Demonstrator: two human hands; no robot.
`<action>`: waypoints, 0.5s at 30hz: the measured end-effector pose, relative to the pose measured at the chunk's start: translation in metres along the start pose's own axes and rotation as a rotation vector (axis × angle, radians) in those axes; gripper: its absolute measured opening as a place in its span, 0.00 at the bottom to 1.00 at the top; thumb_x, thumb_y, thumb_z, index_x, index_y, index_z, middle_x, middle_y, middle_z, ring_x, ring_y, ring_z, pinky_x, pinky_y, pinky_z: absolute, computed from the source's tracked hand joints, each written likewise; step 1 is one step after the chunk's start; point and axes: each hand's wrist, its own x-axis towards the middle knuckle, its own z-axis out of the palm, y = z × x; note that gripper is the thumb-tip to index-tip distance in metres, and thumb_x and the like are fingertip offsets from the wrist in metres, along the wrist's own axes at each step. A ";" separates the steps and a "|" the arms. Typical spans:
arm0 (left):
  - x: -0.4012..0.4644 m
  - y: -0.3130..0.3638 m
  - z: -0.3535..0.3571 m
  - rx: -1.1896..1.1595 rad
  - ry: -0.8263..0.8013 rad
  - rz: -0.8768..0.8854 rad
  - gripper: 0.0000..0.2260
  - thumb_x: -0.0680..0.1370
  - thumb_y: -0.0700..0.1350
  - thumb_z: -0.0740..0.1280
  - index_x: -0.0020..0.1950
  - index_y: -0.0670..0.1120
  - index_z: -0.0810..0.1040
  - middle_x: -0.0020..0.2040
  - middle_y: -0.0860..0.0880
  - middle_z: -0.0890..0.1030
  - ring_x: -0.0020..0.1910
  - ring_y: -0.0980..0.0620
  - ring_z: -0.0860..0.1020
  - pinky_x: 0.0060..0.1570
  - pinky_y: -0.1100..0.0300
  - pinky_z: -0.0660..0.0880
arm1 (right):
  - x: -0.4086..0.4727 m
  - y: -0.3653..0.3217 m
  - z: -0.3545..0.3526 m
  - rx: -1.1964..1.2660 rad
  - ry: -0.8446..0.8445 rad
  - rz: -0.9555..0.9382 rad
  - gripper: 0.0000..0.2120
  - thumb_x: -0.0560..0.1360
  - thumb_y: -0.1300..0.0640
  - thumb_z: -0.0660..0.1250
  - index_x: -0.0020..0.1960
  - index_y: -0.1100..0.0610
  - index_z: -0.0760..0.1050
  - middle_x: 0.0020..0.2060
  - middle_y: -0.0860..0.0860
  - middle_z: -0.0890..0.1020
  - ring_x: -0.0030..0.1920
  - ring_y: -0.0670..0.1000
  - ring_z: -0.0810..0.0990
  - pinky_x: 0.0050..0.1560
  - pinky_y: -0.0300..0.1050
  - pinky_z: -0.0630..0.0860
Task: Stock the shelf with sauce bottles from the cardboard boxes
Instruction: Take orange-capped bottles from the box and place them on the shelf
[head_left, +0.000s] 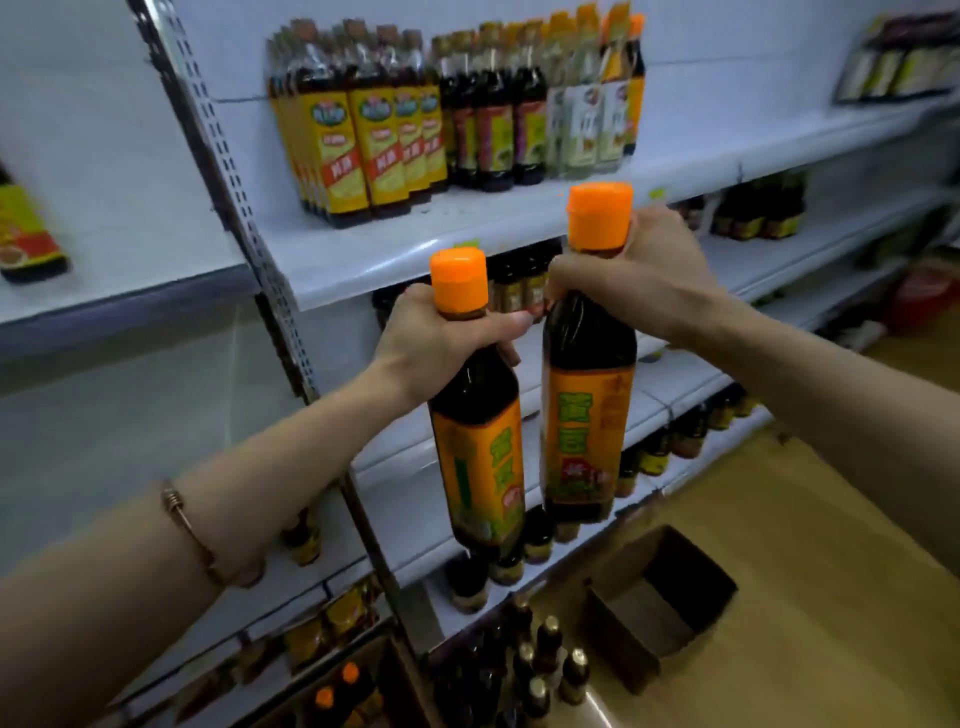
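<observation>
Orange caps are showing on 2 dark sauce bottles, both lifted in front of the shelving. Left hand (441, 338) is gripping the neck of the left bottle (480, 447); right hand (639, 275) is gripping the neck of the right bottle (587, 405), fingers curled round just under the cap. Both bottles are hanging upright, close beside each other, not yet on any shelf.

Above the hands, the upper shelf (405, 249) is already carrying a block of yellow-label bottles (363, 140) and other bottles to their right, with bare shelf in front and to the right. Below the hands, an open cardboard box (660, 608) is sitting on the floor, apparently emptied. Below the left forearm, more orange-capped bottles (337, 691) are waiting, their container hard to make out.

Judgement: stocking is partly done; these 2 and those below are left.
</observation>
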 end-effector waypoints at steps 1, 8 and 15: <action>0.010 0.009 0.010 -0.033 -0.013 -0.002 0.10 0.72 0.45 0.73 0.31 0.43 0.81 0.34 0.46 0.84 0.38 0.50 0.83 0.47 0.60 0.78 | -0.001 0.003 -0.015 -0.008 0.014 0.006 0.16 0.69 0.55 0.73 0.31 0.63 0.70 0.26 0.55 0.70 0.28 0.50 0.70 0.31 0.43 0.67; 0.083 0.050 0.112 -0.173 -0.134 0.025 0.09 0.70 0.40 0.73 0.29 0.43 0.81 0.33 0.44 0.84 0.38 0.42 0.83 0.46 0.53 0.80 | 0.002 0.049 -0.128 -0.044 0.100 0.101 0.13 0.67 0.56 0.73 0.31 0.59 0.72 0.25 0.50 0.72 0.27 0.46 0.71 0.28 0.36 0.68; 0.146 0.059 0.240 -0.188 -0.235 0.072 0.11 0.60 0.48 0.75 0.30 0.40 0.81 0.36 0.39 0.83 0.39 0.39 0.82 0.48 0.43 0.80 | -0.008 0.127 -0.228 -0.152 0.122 0.184 0.14 0.69 0.56 0.73 0.35 0.65 0.74 0.30 0.57 0.73 0.31 0.52 0.72 0.33 0.42 0.69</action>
